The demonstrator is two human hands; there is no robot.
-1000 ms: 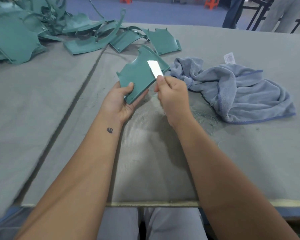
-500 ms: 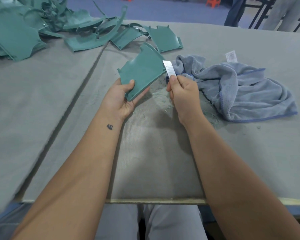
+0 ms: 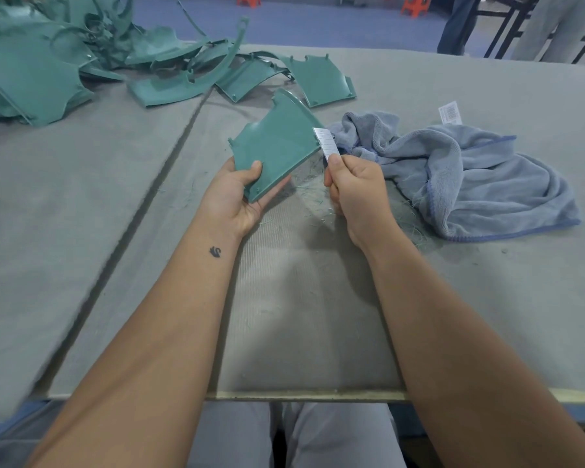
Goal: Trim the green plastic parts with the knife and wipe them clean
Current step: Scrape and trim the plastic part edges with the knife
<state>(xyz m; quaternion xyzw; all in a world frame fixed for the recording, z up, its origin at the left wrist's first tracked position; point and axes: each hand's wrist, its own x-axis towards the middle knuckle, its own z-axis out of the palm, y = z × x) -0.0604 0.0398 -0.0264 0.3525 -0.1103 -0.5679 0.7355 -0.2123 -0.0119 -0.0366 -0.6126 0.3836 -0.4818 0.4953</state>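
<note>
Left of the blue towel (image 3: 470, 170), the left hand (image 3: 237, 194) grips a green part (image 3: 277, 146); the right hand (image 3: 355, 194) pinches the knife blade (image 3: 325, 143) at its edge — trimming underway (shavings (image 3: 309, 194) below). Untrimmed-looking pile (image 3: 81, 62) beyond — wiping apparently pending.

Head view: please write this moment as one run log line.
left hand holds green part | right hand holds knife blade at its edge | cloth on table
</note>
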